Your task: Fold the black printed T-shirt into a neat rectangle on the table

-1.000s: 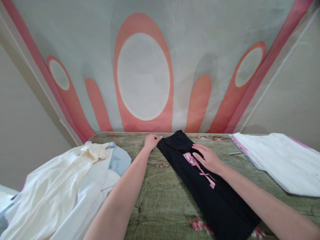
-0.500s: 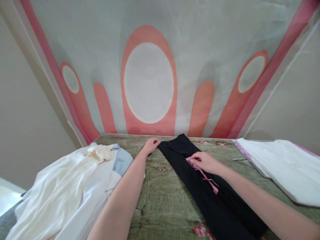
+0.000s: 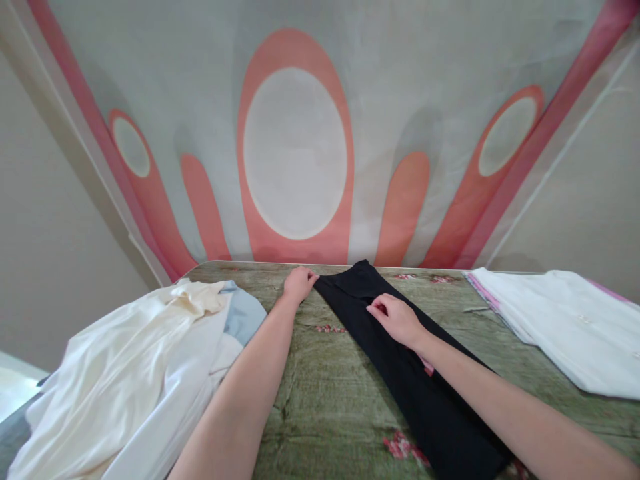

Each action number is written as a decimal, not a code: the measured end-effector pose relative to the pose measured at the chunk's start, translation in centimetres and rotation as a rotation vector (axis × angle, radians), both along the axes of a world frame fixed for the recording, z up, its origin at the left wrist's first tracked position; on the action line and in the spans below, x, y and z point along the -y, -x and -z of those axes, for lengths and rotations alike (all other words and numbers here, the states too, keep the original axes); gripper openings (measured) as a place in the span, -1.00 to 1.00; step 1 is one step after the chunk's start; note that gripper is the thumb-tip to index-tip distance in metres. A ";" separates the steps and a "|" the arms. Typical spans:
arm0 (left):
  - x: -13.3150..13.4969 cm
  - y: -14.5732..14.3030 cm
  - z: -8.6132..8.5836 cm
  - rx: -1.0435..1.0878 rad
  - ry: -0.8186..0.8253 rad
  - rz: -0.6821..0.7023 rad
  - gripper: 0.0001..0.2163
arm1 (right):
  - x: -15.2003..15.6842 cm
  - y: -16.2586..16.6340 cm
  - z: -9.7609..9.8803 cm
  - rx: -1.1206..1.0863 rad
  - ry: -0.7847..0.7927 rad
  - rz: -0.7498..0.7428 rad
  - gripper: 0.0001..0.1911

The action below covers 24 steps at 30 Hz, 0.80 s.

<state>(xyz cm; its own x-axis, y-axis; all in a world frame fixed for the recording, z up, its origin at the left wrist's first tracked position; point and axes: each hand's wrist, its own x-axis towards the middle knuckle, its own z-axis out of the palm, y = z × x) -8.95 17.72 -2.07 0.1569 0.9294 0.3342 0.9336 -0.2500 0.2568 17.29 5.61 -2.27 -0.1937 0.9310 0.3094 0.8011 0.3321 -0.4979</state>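
A pair of black trousers, folded into a long strip, lies slantwise on the table with its waist end at the far edge. My left hand pinches the left corner of that waist end. Closer to me, my right hand is closed at the edge of the folded-over black cloth, its fingertips seeming to grip the fabric. Below the right wrist a bit of pink ribbon peeks out on the trousers; the rest of it is hidden under my hand and forearm.
Cream and white garments lie in a loose heap on the left, with a light blue piece beside them. Folded white clothing is stacked at the right. A wood-patterned, flower-printed table cover runs up to the patterned wall.
My right hand has left the pink ribbon's upper end and shifted slightly up-left to the folded black edge, now covering most of the ribbon. My left hand keeps its pinch on the corner.
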 end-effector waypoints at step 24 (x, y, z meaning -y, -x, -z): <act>3.6 -7.7 0.4 -0.192 0.034 0.372 -0.48 | 10.2 -7.1 -4.6 0.199 0.498 -0.150 -0.75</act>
